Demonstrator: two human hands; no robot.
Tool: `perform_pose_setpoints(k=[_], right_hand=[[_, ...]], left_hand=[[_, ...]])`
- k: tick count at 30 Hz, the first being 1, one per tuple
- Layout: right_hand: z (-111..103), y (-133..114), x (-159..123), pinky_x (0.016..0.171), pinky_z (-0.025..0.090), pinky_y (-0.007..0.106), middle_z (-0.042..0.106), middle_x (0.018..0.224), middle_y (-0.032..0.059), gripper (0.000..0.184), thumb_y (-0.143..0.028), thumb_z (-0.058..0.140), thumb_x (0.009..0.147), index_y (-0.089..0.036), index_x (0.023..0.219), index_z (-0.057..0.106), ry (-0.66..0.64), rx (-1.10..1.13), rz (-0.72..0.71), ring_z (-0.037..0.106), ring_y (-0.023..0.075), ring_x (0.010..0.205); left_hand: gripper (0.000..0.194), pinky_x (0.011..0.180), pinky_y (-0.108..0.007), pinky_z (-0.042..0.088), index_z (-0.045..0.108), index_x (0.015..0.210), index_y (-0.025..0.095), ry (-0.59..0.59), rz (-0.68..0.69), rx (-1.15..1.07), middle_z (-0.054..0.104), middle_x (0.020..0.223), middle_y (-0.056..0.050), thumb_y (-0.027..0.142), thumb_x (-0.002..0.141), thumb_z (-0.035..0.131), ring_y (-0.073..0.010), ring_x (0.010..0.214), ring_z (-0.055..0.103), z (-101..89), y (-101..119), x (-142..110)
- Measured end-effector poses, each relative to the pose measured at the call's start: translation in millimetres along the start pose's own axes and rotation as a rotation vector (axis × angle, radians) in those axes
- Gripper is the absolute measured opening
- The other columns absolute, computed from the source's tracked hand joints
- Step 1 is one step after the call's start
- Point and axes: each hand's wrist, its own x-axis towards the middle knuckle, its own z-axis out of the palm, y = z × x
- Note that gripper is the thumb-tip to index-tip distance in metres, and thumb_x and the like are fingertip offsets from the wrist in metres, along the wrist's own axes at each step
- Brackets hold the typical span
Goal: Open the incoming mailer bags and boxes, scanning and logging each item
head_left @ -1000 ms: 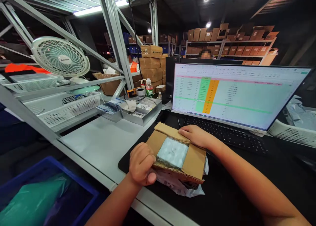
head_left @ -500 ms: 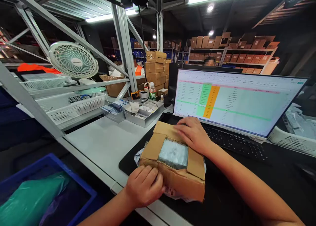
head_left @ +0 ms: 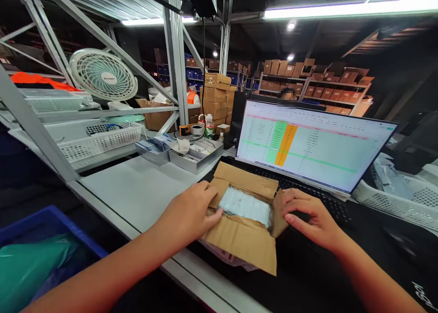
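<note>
1. The carton [head_left: 236, 235] in front of you sits at the lower centre of the frame, on the black mat [head_left: 308, 281], with a pale wrapped block [head_left: 244, 205] showing inside
2. Your left hand [head_left: 190, 210] is at the carton's left side; thumb and fingers are parted, touching near the left flap [head_left: 219, 190], and I cannot tell whether they pinch the card
3. Your right hand [head_left: 311, 217] has its fingers curled and its thumb apart, with the tips against the outward-leaning right flap [head_left: 280, 215]; whether they grip it is hidden
4. If you pull harder on one side than the other, the carton could twist on the mat or the flap could tear at its crease
5. The front flap [head_left: 253, 251] juts out at the lower centre, near the table's edge, so a forearm brushing it could drag the carton towards you
6. Loose plastic [head_left: 227, 256] shows under the front flap; if it slides, it could carry the carton with it
7. The keyboard [head_left: 337, 209] lies near your right hand, right of centre, so a sudden release of the flap could make your knuckles strike keys
</note>
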Motion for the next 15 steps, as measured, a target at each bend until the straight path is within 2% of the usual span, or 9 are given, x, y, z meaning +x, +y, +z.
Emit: perform_pose_setpoints(k=[2, 5, 7, 9, 10, 11, 13, 15], right_hand=[[0, 7, -11, 0.074, 0.047, 0.035, 0.066, 0.079, 0.0042, 0.019, -0.030, 0.062, 0.097, -0.024, 0.080, 0.069, -0.036, 0.006, 0.056, 0.060, 0.0185, 0.080], [9, 11, -19, 0.068, 0.044, 0.031, 0.065, 0.073, 0.0023, 0.025, -0.033, 0.066, 0.095, -0.022, 0.072, 0.067, -0.199, 0.007, 0.168, 0.059, 0.0162, 0.075], [15, 10, -17, 0.073, 0.045, 0.030, 0.065, 0.075, 0.0022, 0.027, -0.031, 0.064, 0.095, -0.021, 0.070, 0.064, -0.288, -0.003, 0.197, 0.059, 0.0159, 0.077], [18, 5, -9, 0.076, 0.044, 0.030, 0.064, 0.074, 0.0017, 0.027, -0.023, 0.060, 0.094, -0.020, 0.067, 0.061, -0.364, -0.046, 0.187, 0.058, 0.0153, 0.076], [19, 2, -4, 0.076, 0.044, 0.030, 0.064, 0.074, 0.0013, 0.026, -0.019, 0.059, 0.091, -0.020, 0.065, 0.060, -0.401, -0.073, 0.180, 0.057, 0.0150, 0.075], [19, -2, 3, 0.075, 0.043, 0.030, 0.063, 0.073, 0.0010, 0.025, -0.017, 0.059, 0.089, -0.020, 0.065, 0.059, -0.433, -0.105, 0.180, 0.056, 0.0149, 0.073], [20, -8, 17, 0.073, 0.043, 0.030, 0.064, 0.072, 0.0013, 0.024, -0.019, 0.060, 0.090, -0.020, 0.066, 0.062, -0.447, -0.181, 0.213, 0.057, 0.0153, 0.071], [25, -14, 33, 0.078, 0.046, 0.032, 0.068, 0.083, 0.0044, 0.015, -0.023, 0.060, 0.091, -0.019, 0.080, 0.069, -0.391, -0.276, 0.252, 0.061, 0.0185, 0.080]], left_hand=[[0.015, 0.067, -0.035, 0.047, 0.066, 0.092, 0.019, -0.050, -0.097, 0.036, 0.065, 0.092, -0.007, 0.033, 0.088, 0.062, -0.0259, 0.080, 0.066, 0.9, -1, 5], [0.018, 0.062, -0.032, 0.044, 0.066, 0.092, 0.019, -0.016, -0.107, -0.023, 0.067, 0.088, -0.008, 0.029, 0.090, 0.052, -0.0241, 0.073, 0.065, 1.4, -9, 10], [0.030, 0.062, -0.031, 0.044, 0.066, 0.109, 0.019, 0.070, -0.126, -0.159, 0.068, 0.084, -0.007, 0.026, 0.092, 0.043, -0.0231, 0.072, 0.066, 1.5, -23, 12], [0.045, 0.059, -0.030, 0.044, 0.059, 0.131, 0.019, 0.141, -0.234, -0.373, 0.066, 0.077, -0.004, 0.028, 0.091, 0.041, -0.0222, 0.066, 0.064, 3.2, -41, 14], [0.049, 0.058, -0.030, 0.046, 0.056, 0.135, 0.019, 0.143, -0.312, -0.522, 0.065, 0.077, -0.004, 0.030, 0.089, 0.042, -0.0216, 0.065, 0.064, 5.3, -49, 14], [0.050, 0.057, -0.029, 0.048, 0.057, 0.133, 0.018, 0.119, -0.399, -0.692, 0.066, 0.080, -0.004, 0.033, 0.087, 0.045, -0.0207, 0.066, 0.064, 8.3, -56, 13], [0.039, 0.058, -0.029, 0.052, 0.064, 0.112, 0.016, 0.037, -0.564, -1.028, 0.068, 0.086, -0.006, 0.037, 0.080, 0.053, -0.0189, 0.068, 0.065, 17.6, -64, 9], [0.030, 0.058, -0.029, 0.054, 0.064, 0.093, 0.016, 0.034, -0.618, -1.195, 0.068, 0.083, -0.007, 0.040, 0.077, 0.059, -0.0175, 0.065, 0.064, 30.3, -65, 1]])
